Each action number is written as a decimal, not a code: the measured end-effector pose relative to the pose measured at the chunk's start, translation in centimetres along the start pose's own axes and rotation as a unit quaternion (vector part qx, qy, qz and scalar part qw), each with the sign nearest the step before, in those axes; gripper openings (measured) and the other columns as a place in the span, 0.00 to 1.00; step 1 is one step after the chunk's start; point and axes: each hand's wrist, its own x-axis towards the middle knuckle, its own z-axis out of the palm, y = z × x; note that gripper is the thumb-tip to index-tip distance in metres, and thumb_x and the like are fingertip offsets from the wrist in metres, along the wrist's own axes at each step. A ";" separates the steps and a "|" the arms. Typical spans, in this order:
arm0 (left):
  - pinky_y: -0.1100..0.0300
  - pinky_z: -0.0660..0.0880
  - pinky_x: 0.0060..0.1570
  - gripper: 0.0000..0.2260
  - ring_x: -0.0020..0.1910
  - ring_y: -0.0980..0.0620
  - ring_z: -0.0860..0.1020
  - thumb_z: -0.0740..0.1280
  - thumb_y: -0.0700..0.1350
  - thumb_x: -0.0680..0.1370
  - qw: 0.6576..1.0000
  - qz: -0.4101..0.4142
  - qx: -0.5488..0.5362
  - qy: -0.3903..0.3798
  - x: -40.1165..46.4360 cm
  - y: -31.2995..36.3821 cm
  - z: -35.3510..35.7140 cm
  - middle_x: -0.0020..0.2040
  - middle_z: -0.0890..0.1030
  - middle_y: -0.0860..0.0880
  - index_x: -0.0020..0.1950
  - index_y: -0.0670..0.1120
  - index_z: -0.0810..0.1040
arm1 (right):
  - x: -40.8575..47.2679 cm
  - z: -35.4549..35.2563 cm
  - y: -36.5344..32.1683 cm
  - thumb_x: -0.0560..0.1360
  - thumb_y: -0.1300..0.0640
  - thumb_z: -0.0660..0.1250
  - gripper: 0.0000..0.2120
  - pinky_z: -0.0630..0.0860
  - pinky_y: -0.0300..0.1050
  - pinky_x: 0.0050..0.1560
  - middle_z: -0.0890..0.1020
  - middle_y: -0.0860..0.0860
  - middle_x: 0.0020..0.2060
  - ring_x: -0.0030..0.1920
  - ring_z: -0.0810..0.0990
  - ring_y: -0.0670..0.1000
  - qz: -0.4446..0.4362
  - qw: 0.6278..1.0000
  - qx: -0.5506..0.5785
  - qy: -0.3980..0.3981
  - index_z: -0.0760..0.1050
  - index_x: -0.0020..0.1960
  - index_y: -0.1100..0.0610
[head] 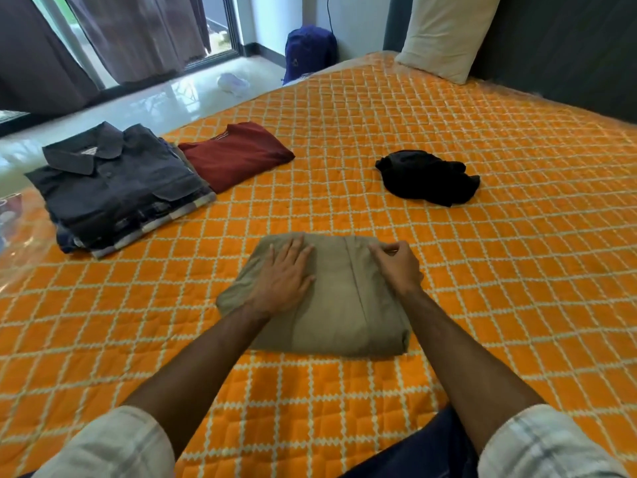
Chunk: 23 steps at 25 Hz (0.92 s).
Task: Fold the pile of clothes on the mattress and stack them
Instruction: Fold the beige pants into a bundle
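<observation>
A folded khaki garment [337, 315] lies on the orange quilted mattress [482, 270] in front of me. My left hand [286, 274] presses flat on its left half, fingers straight. My right hand [396, 267] pinches the garment's far right corner with curled fingers. At the left stands a stack of folded clothes [117, 188] topped by a dark collared shirt. A folded maroon shirt [238, 153] lies just right of the stack. A crumpled black garment [427, 175] sits unfolded further right.
A white pillow [444, 32] leans on the dark headboard at the back right. Beyond the mattress's left edge are a glossy floor, a blue backpack [306, 51], a white item [232, 83], curtains and a glass door.
</observation>
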 end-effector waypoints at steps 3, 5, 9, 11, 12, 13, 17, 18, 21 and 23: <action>0.37 0.43 0.77 0.39 0.81 0.47 0.39 0.36 0.67 0.76 1.000 0.002 -0.008 0.000 3.0 -0.9 0.1 0.82 0.40 0.49 0.83 0.48 0.45 | 2.6 1.6 -1.3 0.71 0.35 0.71 0.20 0.71 0.51 0.53 0.81 0.48 0.42 0.45 0.78 0.54 0.036 0.997 0.050 -0.042 0.77 0.46 0.53; 0.34 0.43 0.76 0.38 0.81 0.47 0.37 0.36 0.69 0.76 1.000 0.002 -0.008 -0.014 3.7 -1.4 1.4 0.82 0.38 0.51 0.83 0.51 0.42 | 4.5 2.4 -0.5 0.72 0.43 0.75 0.16 0.72 0.49 0.43 0.80 0.51 0.36 0.41 0.77 0.54 0.045 0.992 0.112 -0.034 0.76 0.39 0.55; 0.32 0.37 0.74 0.37 0.80 0.44 0.34 0.34 0.73 0.75 0.999 -0.027 -0.016 -0.019 3.3 -2.1 4.2 0.81 0.34 0.55 0.81 0.59 0.37 | 6.8 2.2 1.4 0.77 0.53 0.72 0.20 0.70 0.56 0.41 0.73 0.54 0.32 0.37 0.70 0.55 0.113 0.979 0.163 0.052 0.67 0.32 0.55; 0.32 0.37 0.74 0.38 0.80 0.43 0.34 0.33 0.74 0.73 0.999 -0.030 -0.027 -0.022 3.5 -2.1 4.2 0.81 0.33 0.55 0.81 0.59 0.37 | 5.3 2.1 0.3 0.81 0.54 0.67 0.13 0.66 0.50 0.44 0.79 0.58 0.45 0.46 0.75 0.60 0.106 0.978 0.135 0.115 0.74 0.41 0.59; 0.32 0.38 0.74 0.39 0.80 0.43 0.34 0.34 0.75 0.73 0.999 -0.035 -0.034 -0.022 3.6 -2.2 4.1 0.81 0.34 0.55 0.81 0.60 0.37 | 3.9 2.1 -0.7 0.81 0.54 0.66 0.09 0.67 0.50 0.48 0.78 0.59 0.54 0.54 0.76 0.61 0.070 0.977 0.109 0.167 0.76 0.50 0.60; 0.33 0.38 0.75 0.39 0.80 0.42 0.35 0.36 0.75 0.73 0.998 -0.048 -0.041 -0.020 3.4 -2.4 3.9 0.81 0.35 0.54 0.81 0.60 0.37 | 2.2 2.5 -1.5 0.81 0.55 0.65 0.08 0.69 0.52 0.53 0.76 0.58 0.60 0.60 0.74 0.62 -0.016 0.973 0.054 0.222 0.76 0.56 0.59; 0.37 0.41 0.76 0.39 0.81 0.40 0.40 0.38 0.74 0.73 0.994 -0.088 -0.050 -0.033 2.2 -3.8 3.4 0.83 0.39 0.48 0.80 0.61 0.36 | -2.2 4.9 1.4 0.81 0.43 0.51 0.29 0.54 0.59 0.75 0.69 0.54 0.76 0.76 0.65 0.55 -0.434 0.852 -0.291 0.030 0.67 0.76 0.56; 0.38 0.42 0.77 0.39 0.81 0.40 0.40 0.38 0.75 0.72 0.993 -0.091 -0.052 -0.045 1.9 -4.1 3.0 0.82 0.38 0.48 0.80 0.60 0.35 | -1.6 5.0 2.3 0.80 0.37 0.45 0.35 0.45 0.60 0.78 0.64 0.51 0.79 0.80 0.59 0.51 -0.404 0.846 -0.347 -0.030 0.62 0.80 0.55; 0.43 0.45 0.79 0.41 0.81 0.39 0.43 0.47 0.73 0.78 0.988 -0.127 -0.048 -0.068 1.1 -4.3 1.8 0.82 0.40 0.43 0.82 0.52 0.37 | 0.1 5.6 2.9 0.79 0.33 0.40 0.38 0.26 0.64 0.73 0.50 0.49 0.82 0.82 0.46 0.47 -0.272 0.884 -0.377 -0.049 0.51 0.83 0.53; 0.46 0.55 0.77 0.46 0.78 0.37 0.55 0.56 0.71 0.77 0.985 -0.155 -0.050 -0.062 0.4 -4.4 1.2 0.81 0.51 0.37 0.82 0.43 0.45 | -0.9 5.8 1.3 0.82 0.38 0.52 0.33 0.32 0.68 0.74 0.56 0.54 0.82 0.82 0.51 0.54 -0.218 0.922 -0.320 -0.010 0.57 0.81 0.56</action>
